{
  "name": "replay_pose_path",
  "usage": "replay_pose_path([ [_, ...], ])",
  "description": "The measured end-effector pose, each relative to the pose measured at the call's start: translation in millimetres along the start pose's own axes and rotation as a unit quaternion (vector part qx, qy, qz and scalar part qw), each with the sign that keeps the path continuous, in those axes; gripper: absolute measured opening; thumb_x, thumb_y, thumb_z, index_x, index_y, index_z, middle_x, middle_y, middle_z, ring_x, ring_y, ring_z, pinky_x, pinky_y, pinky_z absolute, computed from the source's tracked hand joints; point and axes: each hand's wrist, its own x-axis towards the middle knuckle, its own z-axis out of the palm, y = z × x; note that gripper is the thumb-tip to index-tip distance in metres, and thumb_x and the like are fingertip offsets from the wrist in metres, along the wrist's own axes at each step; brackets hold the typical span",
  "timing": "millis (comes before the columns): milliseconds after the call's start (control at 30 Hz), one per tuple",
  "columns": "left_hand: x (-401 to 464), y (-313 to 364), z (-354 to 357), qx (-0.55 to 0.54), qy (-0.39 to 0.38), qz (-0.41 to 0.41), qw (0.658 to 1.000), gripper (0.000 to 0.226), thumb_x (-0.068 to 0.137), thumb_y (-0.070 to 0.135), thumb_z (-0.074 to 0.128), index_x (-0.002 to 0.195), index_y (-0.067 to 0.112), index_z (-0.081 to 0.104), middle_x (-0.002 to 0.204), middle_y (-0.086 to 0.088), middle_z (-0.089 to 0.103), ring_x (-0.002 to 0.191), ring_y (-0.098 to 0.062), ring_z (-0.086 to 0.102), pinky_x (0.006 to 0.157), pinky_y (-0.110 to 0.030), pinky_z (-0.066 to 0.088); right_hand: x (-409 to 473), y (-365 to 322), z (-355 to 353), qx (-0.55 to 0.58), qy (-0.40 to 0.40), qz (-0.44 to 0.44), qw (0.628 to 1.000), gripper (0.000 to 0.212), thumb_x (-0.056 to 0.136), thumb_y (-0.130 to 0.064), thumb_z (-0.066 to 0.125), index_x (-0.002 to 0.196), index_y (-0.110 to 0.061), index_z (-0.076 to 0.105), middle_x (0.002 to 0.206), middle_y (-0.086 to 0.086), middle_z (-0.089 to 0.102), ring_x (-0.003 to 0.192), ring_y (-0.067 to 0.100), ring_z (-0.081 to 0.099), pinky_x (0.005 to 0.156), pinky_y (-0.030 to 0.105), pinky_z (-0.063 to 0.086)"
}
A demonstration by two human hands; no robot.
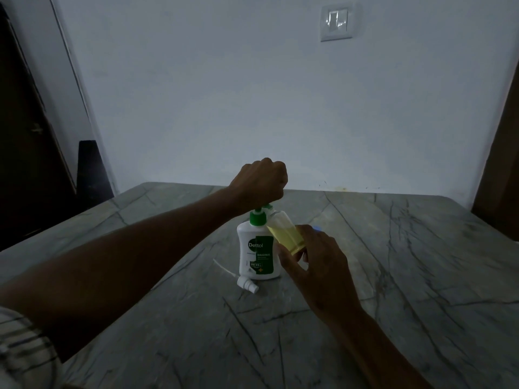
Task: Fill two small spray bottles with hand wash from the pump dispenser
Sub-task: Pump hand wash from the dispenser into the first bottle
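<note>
Grey marble counter (393, 276) carries everything in my one head view. My left hand (259, 182) is curled into a fist on top of the pump dispenser (257, 248), pressing its green pump head down so the wash comes out; whether the fingers wrap the head I cannot tell, since the fist hides it. My right hand (314, 262) pinches a small spray bottle (285, 234) between thumb and fingers and tilts it so its open neck leans in under the pump spout, just beside the dispenser's collar, to catch the flow. Yellowish liquid fills roughly its lower half, so I judge this fill partway done. A white spray cap (247, 284) with its dip tube lies on the counter just in front of the dispenser, set aside to leave the neck open.

Counted: one dispenser, one spray bottle plainly visible, one loose spray cap, two hands. A bluish bit behind my right hand may be the second bottle; I cannot tell.
</note>
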Motion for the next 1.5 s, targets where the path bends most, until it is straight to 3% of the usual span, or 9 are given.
replay_pose_path([
  [333,3,1,-9,0.002,0.004,0.015,1.000,0.039,0.074,-0.004,0.048,0.054,0.023,0.030,0.056,0.004,0.032,0.051,-0.017,0.029,0.053,-0.030,0.027,1,0,-2,-0.008,-0.004,0.003,1.000,0.058,0.090,-0.078,0.030,0.119,-0.031,0.049,0.088,-0.013,0.049,0.077,0.001,0.048,0.062,0.014,0.036],
  [600,0,4,-8,0.015,-0.009,0.016,1.000,0.039,0.077,-0.004,0.048,0.054,0.022,0.029,0.056,0.003,0.031,0.052,-0.019,0.029,0.052,-0.029,0.026,-1,1,1,0.000,-0.007,0.004,1.000,0.057,0.091,-0.076,0.033,0.121,-0.031,0.049,0.092,-0.012,0.051,0.080,0.003,0.051,0.065,0.020,0.048],
  [800,5,-1,-6,0.000,0.009,0.008,1.000,0.034,0.075,-0.004,0.046,0.054,0.019,0.031,0.056,0.002,0.033,0.052,-0.020,0.029,0.054,-0.031,0.029,2,1,0,0.000,-0.009,0.007,1.000,0.060,0.089,-0.078,0.031,0.119,-0.030,0.051,0.090,-0.013,0.050,0.078,0.001,0.048,0.064,0.016,0.039],
  [933,-1,0,0,-0.011,0.005,0.001,1.000,0.037,0.076,-0.005,0.046,0.053,0.020,0.032,0.055,0.003,0.032,0.050,-0.017,0.028,0.054,-0.030,0.028,1,3,2,0.000,-0.008,0.005,1.000,0.059,0.090,-0.077,0.031,0.120,-0.030,0.049,0.090,-0.013,0.048,0.079,0.004,0.051,0.064,0.020,0.046],
  [1333,4,1,-5,0.017,0.001,0.027,0.999,0.036,0.073,-0.005,0.047,0.053,0.018,0.030,0.054,0.002,0.029,0.054,-0.022,0.030,0.053,-0.030,0.027,1,2,1,0.003,-0.014,0.004,1.000,0.055,0.090,-0.076,0.034,0.118,-0.031,0.049,0.091,-0.012,0.051,0.080,0.002,0.050,0.065,0.019,0.046],
  [1500,1,1,-1,0.018,-0.009,0.017,1.000,0.034,0.076,-0.003,0.048,0.054,0.019,0.033,0.056,0.002,0.035,0.055,-0.023,0.039,0.053,-0.030,0.029,-2,1,2,0.001,-0.017,0.006,1.000,0.056,0.090,-0.077,0.031,0.119,-0.033,0.048,0.091,-0.012,0.051,0.080,0.002,0.050,0.065,0.020,0.048],
])
